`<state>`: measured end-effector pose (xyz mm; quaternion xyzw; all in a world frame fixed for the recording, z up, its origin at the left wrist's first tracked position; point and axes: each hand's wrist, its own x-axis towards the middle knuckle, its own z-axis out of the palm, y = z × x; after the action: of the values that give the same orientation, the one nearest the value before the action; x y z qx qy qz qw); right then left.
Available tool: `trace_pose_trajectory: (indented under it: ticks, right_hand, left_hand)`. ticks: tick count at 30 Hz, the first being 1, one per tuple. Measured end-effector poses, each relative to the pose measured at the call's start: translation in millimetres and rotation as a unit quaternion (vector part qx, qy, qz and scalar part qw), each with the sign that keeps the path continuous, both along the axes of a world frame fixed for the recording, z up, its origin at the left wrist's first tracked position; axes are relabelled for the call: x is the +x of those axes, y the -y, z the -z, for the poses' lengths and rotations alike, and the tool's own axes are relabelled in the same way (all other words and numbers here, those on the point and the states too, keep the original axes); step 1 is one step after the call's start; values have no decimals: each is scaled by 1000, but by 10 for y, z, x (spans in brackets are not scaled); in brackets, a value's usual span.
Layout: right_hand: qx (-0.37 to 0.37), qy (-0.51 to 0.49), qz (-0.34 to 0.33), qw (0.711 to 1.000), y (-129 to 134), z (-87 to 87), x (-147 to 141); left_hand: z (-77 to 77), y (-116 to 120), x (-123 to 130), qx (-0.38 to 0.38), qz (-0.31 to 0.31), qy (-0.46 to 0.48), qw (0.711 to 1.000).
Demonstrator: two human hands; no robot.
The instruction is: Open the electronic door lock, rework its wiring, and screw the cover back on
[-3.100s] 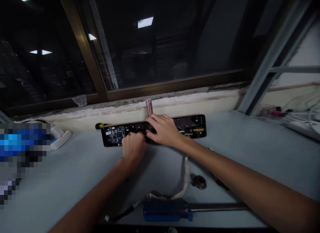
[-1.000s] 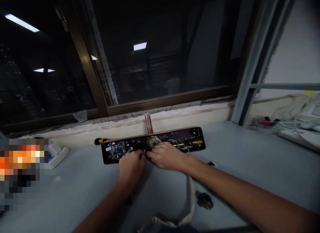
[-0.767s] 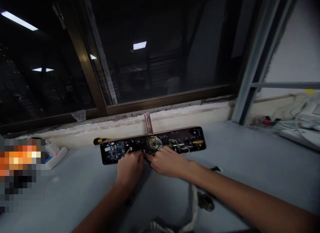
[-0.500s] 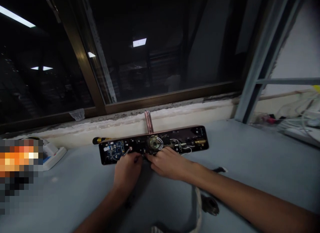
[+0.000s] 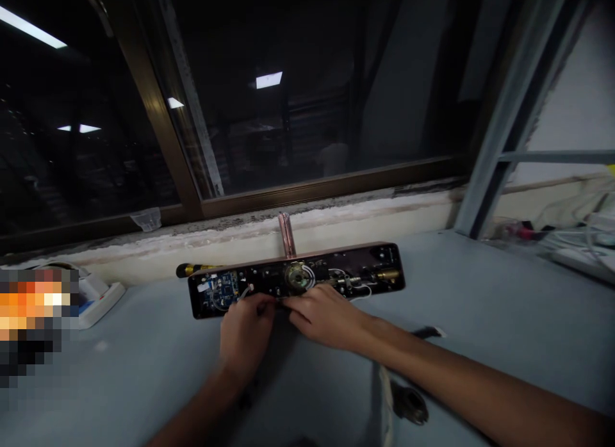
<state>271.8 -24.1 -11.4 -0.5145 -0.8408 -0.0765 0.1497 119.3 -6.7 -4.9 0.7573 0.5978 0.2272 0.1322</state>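
Observation:
A long electronic door lock housing (image 5: 346, 262) lies with its inner side up on the table, and its copper-coloured handle (image 5: 286, 234) points away from me. A blue circuit board (image 5: 225, 289) sits at its left end, a round metal hub (image 5: 298, 276) near the middle, and a brass-coloured cylinder (image 5: 387, 276) at the right. My left hand (image 5: 247, 325) is at the near edge, fingers curled in a pinch; what they hold is too small to make out. Beside it, my right hand (image 5: 327, 316) reaches in with its index finger stretched toward the left fingertips.
A screwdriver with a yellow and black handle (image 5: 195, 269) lies behind the housing. A dark metal part (image 5: 410, 402) and a pale cable (image 5: 386, 396) are near my right forearm. At left is a white power strip (image 5: 103, 305); cables (image 5: 576, 235) tangle at far right.
The view has shifted slightly. Both hands stay at the housing's near edge, with the fingertips of my left hand a little further right, closer to my right index finger.

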Motion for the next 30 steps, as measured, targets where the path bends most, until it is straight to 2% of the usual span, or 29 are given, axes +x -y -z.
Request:
trace_pose_trajectory:
  ticks: [5,11,16,18,21,23,26,28,30]
  right_hand:
    - [51,-56,16,997,-44,30,56]
    - [121,-82,-28,989,-69,6,105]
    - [228,-68,-128,963,23,-265,176]
    - [237,-54,-135,961,115,-414,286]
    - [202,-57,-66,975,279,-546,577]
    - [179,-100,20,979,372,-523,829]
    - [152,-183,161,958,420,-344,1200]
    - [138,-225,206,942,375,-193,1377]
    - [131,-326,225,909,286,-64,1470]
  left_hand:
    - [-35,9,9,63,7,-70,996]
    - [-112,-8,58,91,35,-218,971]
    - [-152,-34,67,100,74,-291,949]
    - [-166,-45,68,99,84,-308,942]
    - [-181,-56,68,106,96,-321,936]
    - [-181,-61,61,115,106,-322,934]
    - [-166,-66,37,132,120,-323,929]
    - [-150,-72,17,142,124,-324,927]
    - [-134,-81,2,149,126,-324,926]
